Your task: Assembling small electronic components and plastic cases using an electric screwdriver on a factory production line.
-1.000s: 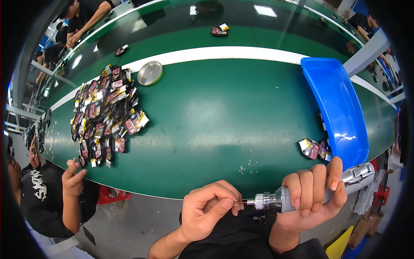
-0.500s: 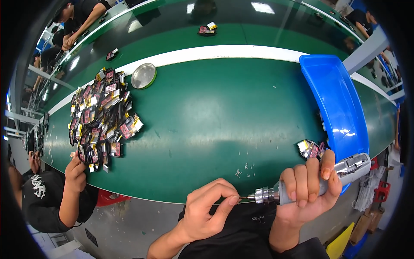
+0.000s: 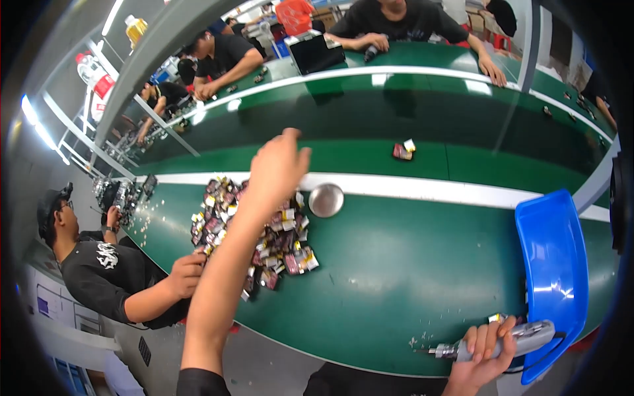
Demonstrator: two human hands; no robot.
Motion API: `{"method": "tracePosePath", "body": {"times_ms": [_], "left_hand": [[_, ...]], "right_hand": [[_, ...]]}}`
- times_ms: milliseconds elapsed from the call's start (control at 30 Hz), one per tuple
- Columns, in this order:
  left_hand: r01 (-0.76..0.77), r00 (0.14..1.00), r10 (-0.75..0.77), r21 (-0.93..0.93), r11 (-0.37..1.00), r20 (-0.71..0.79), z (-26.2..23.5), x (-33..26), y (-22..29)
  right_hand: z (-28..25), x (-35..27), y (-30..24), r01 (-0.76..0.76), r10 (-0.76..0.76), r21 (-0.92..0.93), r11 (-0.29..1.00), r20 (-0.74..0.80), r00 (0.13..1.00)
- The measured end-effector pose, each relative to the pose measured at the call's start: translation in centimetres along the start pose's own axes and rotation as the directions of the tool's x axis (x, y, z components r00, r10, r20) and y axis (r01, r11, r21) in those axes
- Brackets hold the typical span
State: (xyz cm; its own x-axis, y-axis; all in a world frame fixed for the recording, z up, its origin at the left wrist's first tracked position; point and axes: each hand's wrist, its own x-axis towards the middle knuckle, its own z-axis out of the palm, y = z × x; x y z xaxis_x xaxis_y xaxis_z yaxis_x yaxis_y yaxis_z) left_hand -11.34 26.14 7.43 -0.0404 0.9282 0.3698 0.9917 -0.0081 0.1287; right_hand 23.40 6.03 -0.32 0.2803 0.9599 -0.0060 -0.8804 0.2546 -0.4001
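My left hand (image 3: 279, 168) is stretched out past the pile, over the edge of the dark green belt. Its thumb stands apart from the fingers, and no object shows in it; the fingertips are partly hidden and a little blurred. Under my forearm lies the pile of small black-and-pink devices (image 3: 281, 254) with silver and yellow pouch-like parts. My right hand (image 3: 487, 350) is wrapped round a grey electric screwdriver (image 3: 531, 335), held nearly level at the near table edge with its bit pointing left.
A round metal dish (image 3: 326, 200) stands right of the pile. The blue tray (image 3: 553, 264) is at the right, with a device (image 3: 496, 318) beside it. Another device (image 3: 403, 150) lies on the belt. A co-worker's hand (image 3: 186, 274) touches the pile's left side; other people sit across the belt.
My left hand has left the screwdriver's bit and reached far forward and left across the pile. The right hand still holds the screwdriver. The view has tilted up and turned left.
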Motion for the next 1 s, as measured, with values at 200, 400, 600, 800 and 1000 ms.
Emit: {"method": "tracePosePath", "body": {"times_ms": [200, 400, 600, 800, 1000], "left_hand": [[0.384, 0.829, -0.451, 0.250, 0.889, 0.330, 6.2, 7.5, -13.1], [0.089, 0.907, -0.254, 0.439, 0.894, 0.335, 10.1, 8.8, -13.2], [-0.026, 0.952, -0.061, 0.276, 0.961, 0.301, 6.3, 7.8, -12.5], [-0.502, 0.834, 0.539, -0.245, 0.830, 0.117, 0.6, -1.9, 5.6], [-0.787, 0.505, 0.842, -0.298, 0.539, 0.190, -1.1, -17.0, 12.0]], "right_hand": [[0.3, -1.0, -0.8, -0.132, 0.132, -0.040, 0.990, -0.018, 0.991], [0.7, -0.7, -0.9, -0.179, 0.176, -0.053, 0.982, -0.050, 0.983], [0.9, -0.9, -0.7, -0.220, 0.220, -0.019, 0.975, -0.003, 0.976], [0.1, -0.8, -0.8, -0.163, 0.158, -0.097, 0.982, -0.056, 0.986], [0.0, -2.2, -0.2, -0.147, 0.145, -0.206, 0.967, -0.028, 0.989]]}}
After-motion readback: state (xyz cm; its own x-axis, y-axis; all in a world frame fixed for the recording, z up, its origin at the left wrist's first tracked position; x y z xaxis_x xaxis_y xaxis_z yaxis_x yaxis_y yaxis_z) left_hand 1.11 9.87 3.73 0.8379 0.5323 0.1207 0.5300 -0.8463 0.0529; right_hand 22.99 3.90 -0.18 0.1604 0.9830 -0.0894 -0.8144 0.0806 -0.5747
